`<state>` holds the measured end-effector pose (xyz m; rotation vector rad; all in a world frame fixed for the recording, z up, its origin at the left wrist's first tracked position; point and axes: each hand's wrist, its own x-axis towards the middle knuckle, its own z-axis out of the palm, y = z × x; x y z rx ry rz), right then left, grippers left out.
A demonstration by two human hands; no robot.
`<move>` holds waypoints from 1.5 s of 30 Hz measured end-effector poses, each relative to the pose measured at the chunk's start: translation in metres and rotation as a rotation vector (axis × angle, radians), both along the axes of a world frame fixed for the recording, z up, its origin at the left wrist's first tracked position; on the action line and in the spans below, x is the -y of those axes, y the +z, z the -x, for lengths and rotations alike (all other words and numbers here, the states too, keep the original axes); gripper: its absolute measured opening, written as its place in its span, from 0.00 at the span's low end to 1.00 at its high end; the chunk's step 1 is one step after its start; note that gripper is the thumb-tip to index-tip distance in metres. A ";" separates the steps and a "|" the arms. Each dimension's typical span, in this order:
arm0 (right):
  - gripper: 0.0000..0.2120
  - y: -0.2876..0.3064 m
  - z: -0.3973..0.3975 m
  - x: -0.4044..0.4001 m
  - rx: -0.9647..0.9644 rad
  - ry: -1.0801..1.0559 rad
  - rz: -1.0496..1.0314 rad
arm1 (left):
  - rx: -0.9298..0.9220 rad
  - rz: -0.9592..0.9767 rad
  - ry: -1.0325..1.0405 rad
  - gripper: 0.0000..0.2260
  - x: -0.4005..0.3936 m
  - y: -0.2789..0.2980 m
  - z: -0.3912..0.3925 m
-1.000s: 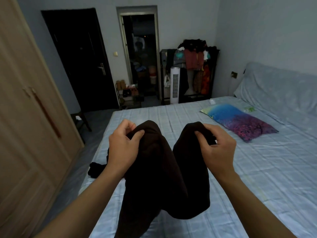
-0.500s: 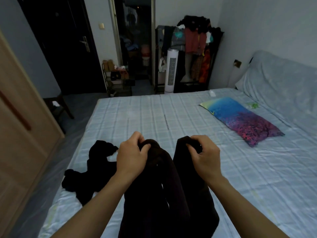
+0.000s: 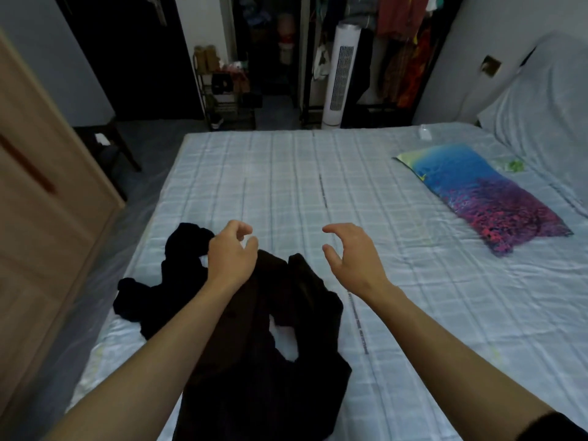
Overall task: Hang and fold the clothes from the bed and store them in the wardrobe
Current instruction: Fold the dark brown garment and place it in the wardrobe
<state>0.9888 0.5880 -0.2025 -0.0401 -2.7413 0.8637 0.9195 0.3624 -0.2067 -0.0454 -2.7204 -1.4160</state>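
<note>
A: Dark brown cloth, the garment (image 3: pixel 261 354), lies crumpled on the pale blue checked bed (image 3: pixel 413 313), near its left edge, with a gap in its folds where the sheet shows through.

B: And the hands?

A: Both hover above it, forearms reaching forward from the bottom corners. The left hand (image 3: pixel 230 253) sits over the garment's far left end, wrist slightly bent, fingers loosely curled with the thumb apart from them, holding nothing. The right hand (image 3: pixel 353 253) floats over bare sheet just right of the garment's far end, fingers (image 3: pixel 334 229) curved and spread from the thumb, also holding nothing.

B: Anything beside the garment?

A: A black garment (image 3: pixel 159 281) lies bunched just left of it, close to the mattress edge; whether the two touch, I cannot tell.

B: Farther out?

A: A blue-and-purple pillow (image 3: pixel 483 195) lies toward the right. The wooden wardrobe (image 3: pixel 47 202) stands along the left. Beyond the foot of the bed stand a white tower fan (image 3: pixel 342 74) and a rack of hanging clothes (image 3: pixel 404 43).
</note>
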 end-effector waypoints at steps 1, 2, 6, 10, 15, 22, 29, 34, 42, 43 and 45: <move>0.17 -0.004 -0.007 0.000 0.022 0.006 0.014 | 0.018 0.023 -0.018 0.08 0.003 -0.006 -0.011; 0.17 -0.007 -0.014 0.000 0.045 0.010 0.027 | 0.039 0.046 -0.024 0.08 0.007 -0.012 -0.023; 0.18 -0.024 -0.048 -0.002 0.079 0.031 0.060 | 0.107 0.175 -0.008 0.06 0.030 -0.037 -0.078; 0.16 -0.047 -0.091 0.003 0.115 0.037 0.101 | 0.146 0.310 -0.027 0.08 0.056 -0.060 -0.139; 0.18 -0.079 -0.152 0.020 0.239 0.035 0.129 | 0.162 0.435 -0.125 0.09 0.084 -0.081 -0.203; 0.19 -0.123 -0.202 0.056 0.426 0.021 0.147 | 0.292 0.497 -0.216 0.10 0.130 -0.129 -0.259; 0.18 -0.188 -0.242 0.134 0.599 0.065 0.114 | 0.447 0.576 -0.305 0.10 0.188 -0.204 -0.299; 0.29 -0.254 -0.258 0.193 0.693 0.193 0.032 | 0.354 0.680 -0.424 0.22 0.212 -0.261 -0.311; 0.65 -0.371 -0.254 0.249 0.705 0.188 -0.289 | 0.070 0.913 -0.650 0.42 0.231 -0.338 -0.282; 0.65 -0.380 -0.247 0.252 0.659 0.144 -0.290 | 0.044 0.931 -0.660 0.43 0.232 -0.346 -0.274; 0.62 -0.393 -0.236 0.257 0.556 0.055 -0.305 | -0.022 0.981 -0.672 0.40 0.230 -0.359 -0.259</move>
